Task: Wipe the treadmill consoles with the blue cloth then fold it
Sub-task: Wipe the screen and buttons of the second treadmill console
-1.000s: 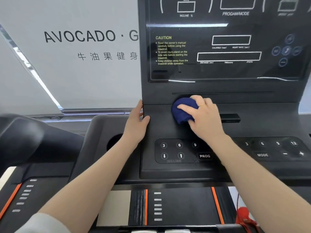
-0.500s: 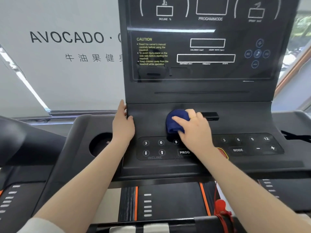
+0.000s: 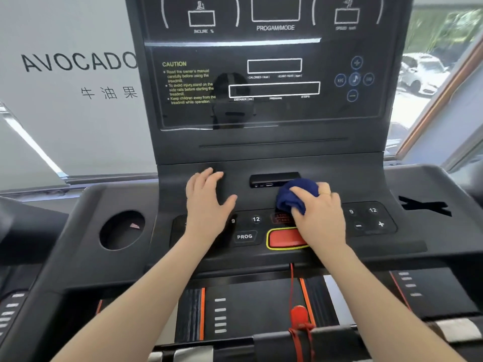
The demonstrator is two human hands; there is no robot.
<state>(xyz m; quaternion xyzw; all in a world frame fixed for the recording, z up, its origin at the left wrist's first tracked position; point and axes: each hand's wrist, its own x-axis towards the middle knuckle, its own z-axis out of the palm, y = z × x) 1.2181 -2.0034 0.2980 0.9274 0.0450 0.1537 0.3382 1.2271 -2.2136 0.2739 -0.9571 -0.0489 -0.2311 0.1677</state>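
Head view: we are looking down at a treadmill console [image 3: 274, 158] with both our bare arms reaching forward. Our right hand [image 3: 317, 218] is gripping a bunched blue cloth [image 3: 296, 195], fingers curled round it, and pressing it onto the console's sloped face. Just beyond that hand's fingertips, touching the cloth's far edge, a small black port block [image 3: 271, 178] is sticking out of the panel. A thin ring [image 3: 325, 193] is showing on one finger. Directly under the heel of the right hand a red stop button [image 3: 285, 237] with a yellow border is lying partly covered. To the left of that hand sits the PROG key [image 3: 244, 236].

Our left hand [image 3: 207, 205] is resting flat on the console, fingers straight and slightly spread, holding nothing, well apart from the cloth. Further left of it a round cup holder [image 3: 122, 229] is sunk into the side tray; inside it we are seeing a small pinkish scrap [image 3: 134, 226], too small to identify. Near our wrists a red safety cord [image 3: 291, 283] is hanging down to a red clip [image 3: 299, 317] on the front bar.
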